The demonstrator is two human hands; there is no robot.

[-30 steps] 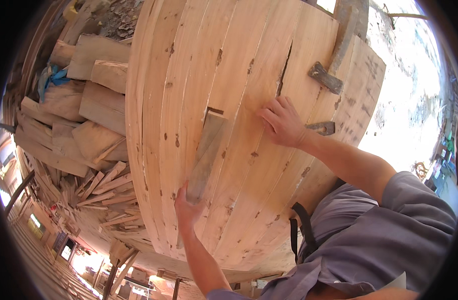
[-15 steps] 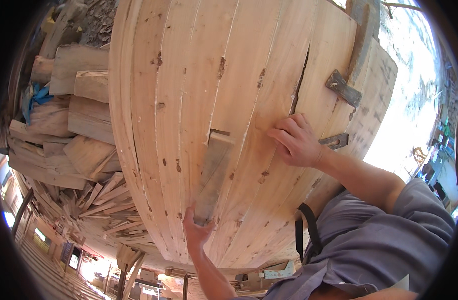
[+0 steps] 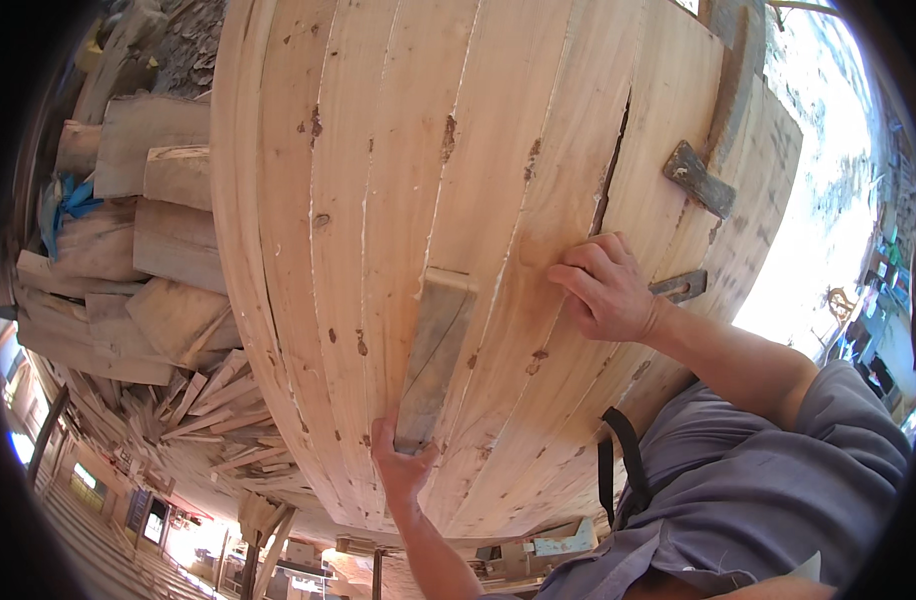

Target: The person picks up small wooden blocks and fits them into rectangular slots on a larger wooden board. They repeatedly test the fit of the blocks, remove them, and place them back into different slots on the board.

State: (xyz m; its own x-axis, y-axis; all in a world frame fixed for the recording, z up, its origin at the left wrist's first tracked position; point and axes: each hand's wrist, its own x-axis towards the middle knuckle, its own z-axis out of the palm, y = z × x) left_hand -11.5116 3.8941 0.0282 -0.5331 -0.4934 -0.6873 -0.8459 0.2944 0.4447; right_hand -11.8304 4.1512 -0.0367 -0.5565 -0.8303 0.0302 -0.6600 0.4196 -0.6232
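Two hands on a curved plank hull (image 3: 398,180); left hand (image 3: 403,462) grips the near end of a grey wooden block (image 3: 433,360) set against the planks; right hand (image 3: 606,290), fingers curled and empty, presses the hull right of the block; stacked timber (image 3: 128,270) lies left.

Planked hull (image 3: 408,150) fills frame centre; short board (image 3: 433,355) on it, lower centre; stacked timber (image 3: 128,270) at left; metal brackets (image 3: 700,180) upper right
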